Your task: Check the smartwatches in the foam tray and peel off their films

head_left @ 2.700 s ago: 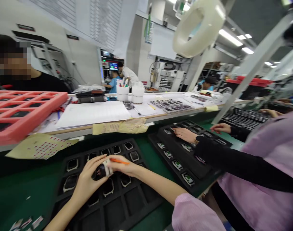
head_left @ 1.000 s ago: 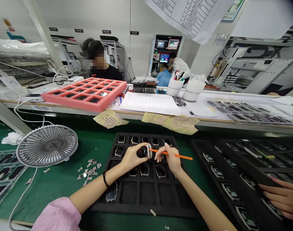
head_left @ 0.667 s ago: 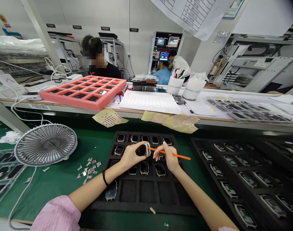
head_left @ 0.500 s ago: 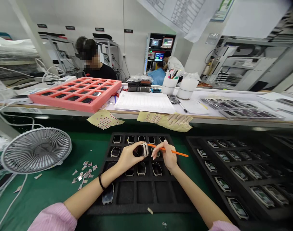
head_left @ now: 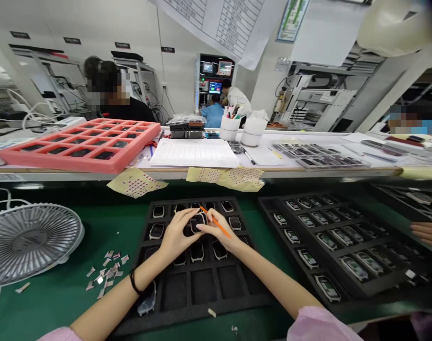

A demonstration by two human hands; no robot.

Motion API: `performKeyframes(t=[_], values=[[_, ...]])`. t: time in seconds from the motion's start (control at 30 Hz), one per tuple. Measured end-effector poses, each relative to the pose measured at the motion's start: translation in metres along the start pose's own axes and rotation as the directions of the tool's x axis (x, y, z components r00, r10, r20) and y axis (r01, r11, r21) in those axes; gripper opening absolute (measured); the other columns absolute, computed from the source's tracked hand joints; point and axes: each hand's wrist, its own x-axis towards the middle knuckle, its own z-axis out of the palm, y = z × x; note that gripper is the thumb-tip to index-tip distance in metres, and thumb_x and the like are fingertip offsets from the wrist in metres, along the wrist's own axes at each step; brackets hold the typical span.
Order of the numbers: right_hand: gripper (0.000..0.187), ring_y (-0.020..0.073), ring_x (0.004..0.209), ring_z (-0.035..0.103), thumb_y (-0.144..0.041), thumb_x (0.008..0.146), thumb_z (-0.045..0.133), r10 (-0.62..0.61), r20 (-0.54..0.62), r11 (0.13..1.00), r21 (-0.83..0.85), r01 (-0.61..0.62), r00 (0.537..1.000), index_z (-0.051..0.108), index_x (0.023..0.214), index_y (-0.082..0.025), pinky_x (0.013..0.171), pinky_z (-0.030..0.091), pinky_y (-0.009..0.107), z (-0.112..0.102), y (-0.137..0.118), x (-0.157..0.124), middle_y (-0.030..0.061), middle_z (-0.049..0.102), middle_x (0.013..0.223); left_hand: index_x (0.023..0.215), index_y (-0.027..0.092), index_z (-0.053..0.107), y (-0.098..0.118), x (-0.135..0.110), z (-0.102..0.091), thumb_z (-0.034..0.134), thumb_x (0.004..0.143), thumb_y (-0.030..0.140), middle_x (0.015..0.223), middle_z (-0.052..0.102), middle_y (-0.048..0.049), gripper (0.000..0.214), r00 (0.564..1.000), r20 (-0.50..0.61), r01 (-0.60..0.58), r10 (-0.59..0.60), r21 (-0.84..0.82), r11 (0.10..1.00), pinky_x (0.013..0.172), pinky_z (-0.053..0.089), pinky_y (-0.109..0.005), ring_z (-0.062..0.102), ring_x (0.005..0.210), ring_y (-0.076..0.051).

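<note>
Above a black foam tray (head_left: 173, 322), my left hand (head_left: 177, 232) is closed around the side of a smartwatch case (head_left: 198, 222) with a dark face. My right hand (head_left: 221, 229) keeps an orange stick (head_left: 221, 227) between its fingers, and its thumb and fingertips meet the watch case's right side. The stick slants from upper left to lower right. Beneath and around both hands, more watch cases sit in the tray's compartments, such as a watch case (head_left: 197, 252) just below my hands. Part of the tray is hidden by my forearms.
A grey fan (head_left: 34, 241) and scattered small pieces (head_left: 107, 272) lie left on the green mat. Right stands another black tray (head_left: 290, 270) of watch cases, with another person's hand (head_left: 429, 232) beyond. A pink foam tray (head_left: 120, 161) rests on the shelf behind.
My right hand has moved in to the watch case and now touches it, the orange stick tilting more steeply. The view has turned right, bringing another person's hand into sight.
</note>
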Motion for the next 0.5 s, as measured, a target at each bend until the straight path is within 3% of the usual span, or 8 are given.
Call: performKeyframes(t=[0.2, 0.4, 0.5], values=[[0.048, 0.0120, 0.061, 0.047, -0.035, 0.065, 0.078, 0.010, -0.042, 0.999, 0.048, -0.008, 0.999, 0.032, 0.069, -0.024, 0.061, 0.045, 0.027, -0.0031, -0.0049, -0.0022, -0.0068, 0.045, 0.067, 0.121, 0.026, 0.058, 0.0017, -0.0011, -0.0026, 0.066, 0.082, 0.027, 0.125, 0.057, -0.0108, 0.040, 0.995, -0.044, -0.093, 0.093, 0.001, 0.996, 0.093, 0.048, -0.044, 0.054, 0.114, -0.025], [0.050, 0.0142, 0.061, 0.049, -0.045, 0.064, 0.078, -0.038, -0.076, 0.998, -0.049, 0.035, 0.996, 0.032, 0.069, -0.024, 0.059, 0.045, 0.027, -0.0025, -0.0077, -0.0047, -0.0048, 0.046, 0.067, 0.114, 0.029, 0.063, 0.0002, -0.0042, -0.0023, 0.061, 0.086, 0.020, 0.128, 0.055, -0.0086, 0.029, 0.958, -0.074, -0.265, 0.275, 0.123, 0.956, 0.094, 0.046, -0.041, 0.053, 0.116, -0.023], [0.051, 0.0156, 0.062, 0.050, -0.047, 0.064, 0.077, -0.043, -0.072, 0.995, -0.095, 0.036, 0.996, 0.031, 0.069, -0.025, 0.058, 0.044, 0.028, -0.0020, -0.0104, -0.0056, -0.0037, 0.048, 0.068, 0.113, 0.026, 0.062, 0.0025, -0.0036, -0.0042, 0.060, 0.086, 0.017, 0.127, 0.056, -0.0093, 0.029, 0.948, -0.068, -0.298, 0.311, 0.155, 0.942, 0.095, 0.045, -0.039, 0.054, 0.116, -0.022]])
